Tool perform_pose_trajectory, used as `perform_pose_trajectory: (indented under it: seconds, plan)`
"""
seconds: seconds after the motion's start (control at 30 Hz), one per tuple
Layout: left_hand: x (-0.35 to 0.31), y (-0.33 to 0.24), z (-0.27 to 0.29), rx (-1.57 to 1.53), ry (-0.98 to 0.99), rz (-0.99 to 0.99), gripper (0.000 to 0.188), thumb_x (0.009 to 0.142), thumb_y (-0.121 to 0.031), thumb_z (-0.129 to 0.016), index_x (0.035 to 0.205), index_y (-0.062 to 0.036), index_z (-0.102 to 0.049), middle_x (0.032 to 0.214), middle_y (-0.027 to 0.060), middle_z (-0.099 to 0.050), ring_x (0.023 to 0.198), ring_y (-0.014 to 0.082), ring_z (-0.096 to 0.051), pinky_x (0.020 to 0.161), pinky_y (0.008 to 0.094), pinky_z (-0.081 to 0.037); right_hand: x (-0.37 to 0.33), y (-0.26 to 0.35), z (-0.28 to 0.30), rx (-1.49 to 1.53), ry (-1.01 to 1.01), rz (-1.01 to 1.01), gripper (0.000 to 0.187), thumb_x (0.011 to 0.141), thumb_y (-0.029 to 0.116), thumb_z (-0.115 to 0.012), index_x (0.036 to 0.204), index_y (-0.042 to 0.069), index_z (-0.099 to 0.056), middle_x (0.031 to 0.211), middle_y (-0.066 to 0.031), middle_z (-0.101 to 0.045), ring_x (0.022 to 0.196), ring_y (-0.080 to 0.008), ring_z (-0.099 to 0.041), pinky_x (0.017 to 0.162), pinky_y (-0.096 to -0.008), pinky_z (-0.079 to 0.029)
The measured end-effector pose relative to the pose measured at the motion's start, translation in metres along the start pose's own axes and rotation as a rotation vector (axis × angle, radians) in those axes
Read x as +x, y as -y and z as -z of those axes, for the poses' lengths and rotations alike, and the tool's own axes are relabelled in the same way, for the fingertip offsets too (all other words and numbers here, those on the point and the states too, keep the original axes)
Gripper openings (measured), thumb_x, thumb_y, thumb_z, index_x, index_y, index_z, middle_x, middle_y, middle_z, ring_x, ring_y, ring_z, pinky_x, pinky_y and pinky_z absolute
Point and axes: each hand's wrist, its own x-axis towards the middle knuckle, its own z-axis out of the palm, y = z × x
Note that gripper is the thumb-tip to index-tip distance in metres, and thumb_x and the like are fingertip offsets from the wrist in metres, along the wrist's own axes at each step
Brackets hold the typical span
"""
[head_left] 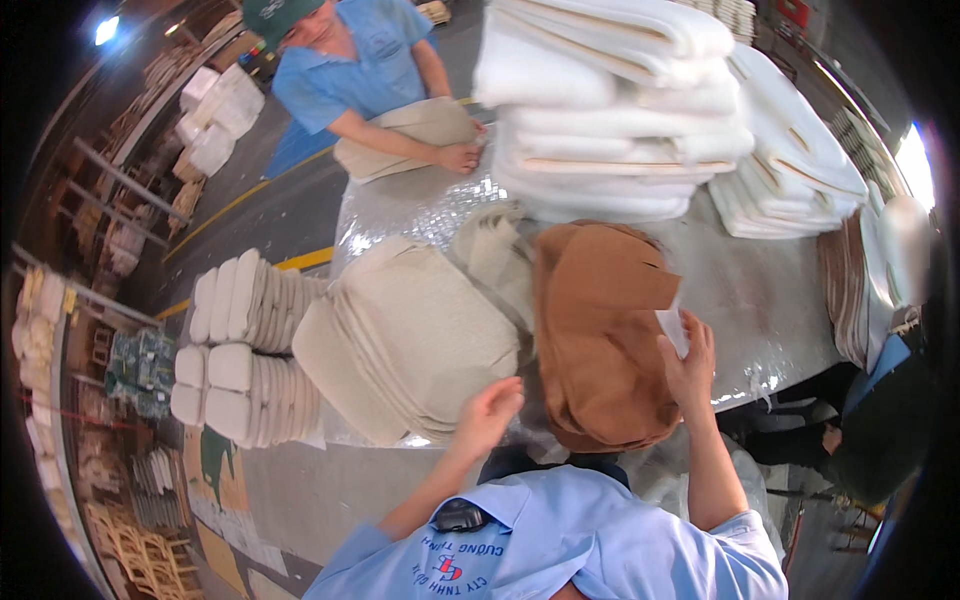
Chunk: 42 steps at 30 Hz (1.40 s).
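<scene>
My right hand [692,368] pinches a small white slip [673,331] at the right edge of a pile of brown fabric pieces [605,340]. Close by its fingers, a corner of the top brown piece stands up. My left hand [490,412] is curled with its fingertips together, and nothing shows between them. It hovers at the near right corner of a stack of beige cushion covers [425,325], left of the brown pile. Crumpled beige fabric [495,255] lies behind, between the two piles.
Tall folded white padding [620,120] stands at the table's back, with more white sheets [790,150] to its right. Across the table, a co-worker [375,80] leans over a beige cushion cover [405,135]. Stacked beige cushions [250,390] stand left. Another person [880,430] is at the right.
</scene>
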Motion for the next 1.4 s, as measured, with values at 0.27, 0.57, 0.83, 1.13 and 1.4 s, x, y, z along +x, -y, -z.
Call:
perform_pose_trajectory:
  seconds: [0.27, 0.57, 0.83, 1.13, 1.4]
  plan:
    - [0.034, 0.017, 0.200, 0.010, -0.776, -0.063, 0.078, 0.097, -0.039, -0.078, 0.157, -0.0039, -0.042, 0.144, 0.0186, -0.058, 0.113, 0.0231, -0.065, 0.094, 0.0379, -0.054, 0.105, 0.051, -0.104, -0.475, 0.144, 0.177, 0.068, 0.097, 0.038, -0.069, 0.157, 0.015, -0.048, 0.165, -0.0211, -0.036, 0.153, -0.0380, -0.033, 0.116, -0.0689, -0.031]
    - [0.069, 0.046, 0.289, -0.624, -0.129, 0.138, 0.088, 0.096, -0.056, -0.075, 0.155, 0.0002, -0.042, 0.146, 0.0185, -0.060, 0.131, 0.0334, -0.061, 0.105, 0.0545, -0.053, 0.005, 0.230, -0.228, 0.261, 0.269, 0.135, 0.052, 0.091, 0.026, -0.083, 0.136, 0.006, -0.065, 0.130, -0.0165, -0.069, 0.119, -0.0323, -0.067, 0.105, -0.0445, -0.052]
    - [0.089, 0.029, 0.298, -1.037, -0.004, 0.332, 0.076, 0.099, -0.057, -0.069, 0.148, -0.0023, -0.052, 0.148, 0.0185, -0.058, 0.138, 0.0332, -0.056, 0.114, 0.0534, -0.046, -0.153, 0.358, -0.329, -0.520, 0.493, 0.396, 0.133, 0.063, 0.051, -0.095, 0.169, 0.020, -0.020, 0.158, -0.0315, -0.035, 0.143, -0.0526, -0.042, 0.113, -0.0657, -0.037]
    - [0.131, 0.038, 0.269, -1.217, 0.236, 0.212, 0.032, 0.109, -0.032, -0.055, 0.124, -0.0045, -0.062, 0.107, 0.0117, -0.072, 0.103, 0.0297, -0.072, 0.093, 0.0438, -0.062, -0.023, 0.359, -0.260, -0.273, 0.506, 0.001, 0.106, 0.069, 0.015, -0.080, 0.163, 0.013, -0.031, 0.117, -0.0328, -0.067, 0.106, -0.0482, -0.068, 0.093, -0.0513, -0.055]
    - [0.105, -0.091, 0.217, -0.586, -0.216, -0.648, 0.058, 0.112, -0.037, -0.048, 0.156, 0.0004, -0.041, 0.152, 0.0192, -0.051, 0.136, 0.0312, -0.055, 0.110, 0.0454, -0.050, -0.024, 0.458, -0.100, -0.087, 0.543, 0.138, 0.091, 0.070, 0.013, -0.082, 0.153, 0.006, -0.045, 0.112, -0.0253, -0.071, 0.107, -0.0372, -0.071, 0.093, -0.0447, -0.055]
